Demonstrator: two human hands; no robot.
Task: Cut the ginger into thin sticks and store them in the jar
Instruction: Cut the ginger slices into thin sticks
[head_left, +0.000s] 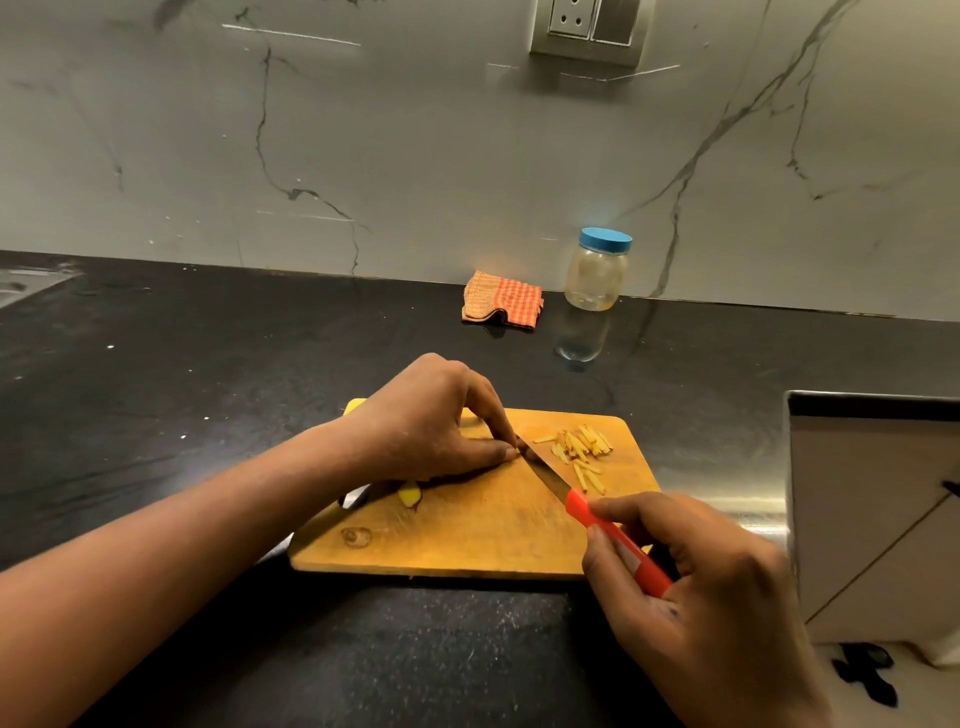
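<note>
1. Two hands are at work over the board (467, 540), which lies near the bench's front edge.
2. Your left hand (431, 431) is bunched, thumb and fingertips pinched down at the board's middle, right against the blade's tip. The ginger they pin is hidden beneath them. It is judged to be a slice held flat so it cannot slide.
3. Your right hand (691, 587) is wrapped round the red handle of the knife (550, 480), with the blade angled toward your left fingertips. That closeness is the hazard, so keep the tips tucked.
4. Sticks (582, 452) lie heaped by the board's far right corner, beyond the blade. This placement is judged to keep the cutting spot free.
5. One chunk (410, 493) lies near the board's left edge, under your left wrist, uncut.
6. The jar (597, 275) stands at the bench's back edge with its blue lid on, well apart from the board. A cloth (503, 301) lies just left of it.
7. Finding: cutting is under way and storing has not begun. The lid must come off first.
</note>
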